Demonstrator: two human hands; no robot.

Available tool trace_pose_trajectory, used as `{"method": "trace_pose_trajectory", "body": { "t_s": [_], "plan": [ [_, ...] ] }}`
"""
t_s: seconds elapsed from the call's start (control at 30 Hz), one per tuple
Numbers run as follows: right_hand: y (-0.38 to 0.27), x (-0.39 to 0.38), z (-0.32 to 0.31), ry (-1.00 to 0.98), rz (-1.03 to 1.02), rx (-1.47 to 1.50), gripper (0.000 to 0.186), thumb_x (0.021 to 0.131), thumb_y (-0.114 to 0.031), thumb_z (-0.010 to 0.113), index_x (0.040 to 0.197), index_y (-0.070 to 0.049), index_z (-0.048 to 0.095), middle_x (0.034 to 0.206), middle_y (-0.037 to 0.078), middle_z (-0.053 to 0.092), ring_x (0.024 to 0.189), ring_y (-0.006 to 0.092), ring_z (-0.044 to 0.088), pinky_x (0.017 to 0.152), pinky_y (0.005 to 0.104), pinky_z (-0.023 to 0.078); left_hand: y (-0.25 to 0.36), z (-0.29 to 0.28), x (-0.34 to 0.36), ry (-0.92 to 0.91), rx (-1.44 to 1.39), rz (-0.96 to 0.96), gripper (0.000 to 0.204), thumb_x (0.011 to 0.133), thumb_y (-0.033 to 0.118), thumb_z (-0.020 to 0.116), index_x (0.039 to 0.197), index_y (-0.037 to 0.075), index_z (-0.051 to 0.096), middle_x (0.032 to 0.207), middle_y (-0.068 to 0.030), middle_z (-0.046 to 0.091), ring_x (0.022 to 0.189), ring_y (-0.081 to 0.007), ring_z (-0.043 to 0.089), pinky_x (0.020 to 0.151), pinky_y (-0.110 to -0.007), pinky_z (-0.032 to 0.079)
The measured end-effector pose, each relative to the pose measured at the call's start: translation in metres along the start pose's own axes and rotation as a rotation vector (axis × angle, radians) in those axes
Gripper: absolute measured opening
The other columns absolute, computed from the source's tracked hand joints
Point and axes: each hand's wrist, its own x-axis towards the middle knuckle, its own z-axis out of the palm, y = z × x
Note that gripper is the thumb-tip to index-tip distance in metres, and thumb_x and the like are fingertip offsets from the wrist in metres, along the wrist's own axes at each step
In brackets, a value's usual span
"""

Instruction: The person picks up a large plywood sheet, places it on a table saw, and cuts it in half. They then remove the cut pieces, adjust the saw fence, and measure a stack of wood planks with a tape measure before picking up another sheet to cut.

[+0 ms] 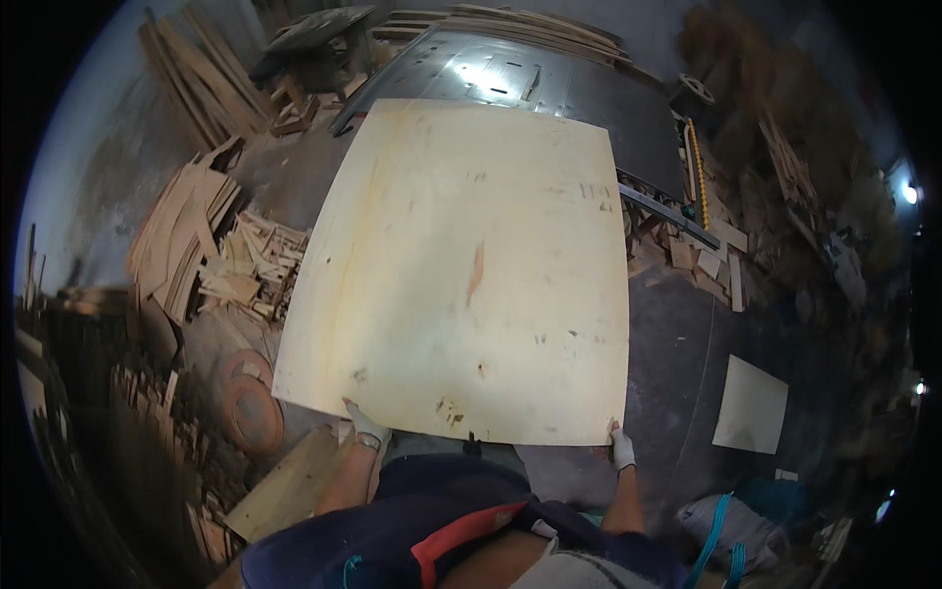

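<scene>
A large pale plywood sheet (442, 265) fills the centre, with stains, scuffs and small dark marks, its far end over a dark metal machine table (559, 83). My left hand (365, 420), in a whitish glove, is closed on the sheet's near edge, left of centre. My right hand (621, 447), gloved alike, grips the near right corner. The fingers of both hands are partly hidden by the sheet. A dark metal rail (667, 216) runs out from beside the sheet's right edge.
Wood offcuts (245, 265) are piled at left, with leaning planks (196, 79) behind. A round reddish object (250, 402) lies low left. A pale board (748, 402) lies on the floor at right, near sacks with teal straps (716, 535). More scraps (711, 260) sit beside the machine.
</scene>
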Motion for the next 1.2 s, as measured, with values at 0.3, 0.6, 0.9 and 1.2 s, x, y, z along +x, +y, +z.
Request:
{"method": "trace_pose_trajectory", "body": {
  "t_s": [0.3, 0.6, 0.9, 1.2],
  "plan": [
    [-0.042, -0.039, -0.008, -0.253, -0.089, 0.141, 0.055, 0.094, -0.055, 0.060, 0.106, -0.002, 0.064, 0.084, 0.011, 0.069, 0.061, 0.0200, 0.068, 0.044, 0.0346, 0.054, 0.041, 0.001, 0.015, 0.186, 0.141, 0.181, 0.085, 0.096, 0.074, 0.028, 0.152, 0.010, 0.037, 0.152, -0.0138, 0.044, 0.137, -0.0341, 0.044, 0.112, -0.050, 0.037],
    [-0.059, -0.071, 0.064, 0.112, -0.076, -0.086, 0.050, 0.086, -0.052, 0.073, 0.087, -0.003, 0.063, 0.064, 0.003, 0.056, 0.045, 0.0152, 0.053, 0.034, 0.0307, 0.036, 0.065, -0.022, 0.061, 0.187, -0.009, 0.202, 0.078, 0.098, 0.069, 0.035, 0.147, 0.009, 0.042, 0.149, -0.0136, 0.047, 0.133, -0.0339, 0.048, 0.111, -0.050, 0.039],
    [-0.080, -0.080, 0.129, 0.252, -0.074, -0.104, 0.053, 0.084, -0.057, 0.073, 0.071, -0.008, 0.058, 0.053, -0.002, 0.044, 0.037, 0.0115, 0.037, 0.035, 0.0312, 0.025, 0.111, 0.036, 0.088, 0.327, 0.148, 0.244, 0.081, 0.096, 0.071, 0.033, 0.148, 0.009, 0.042, 0.148, -0.0133, 0.048, 0.133, -0.0330, 0.048, 0.110, -0.049, 0.040],
    [-0.103, -0.083, 0.153, 0.220, -0.052, -0.085, 0.050, 0.086, -0.054, 0.073, 0.066, -0.011, 0.055, 0.053, -0.004, 0.044, 0.040, 0.0099, 0.041, 0.036, 0.0294, 0.028, 0.135, 0.027, 0.130, 0.375, 0.206, 0.240, 0.078, 0.099, 0.069, 0.031, 0.147, 0.009, 0.042, 0.146, -0.0133, 0.050, 0.130, -0.0332, 0.051, 0.108, -0.049, 0.043]
  ]
}}
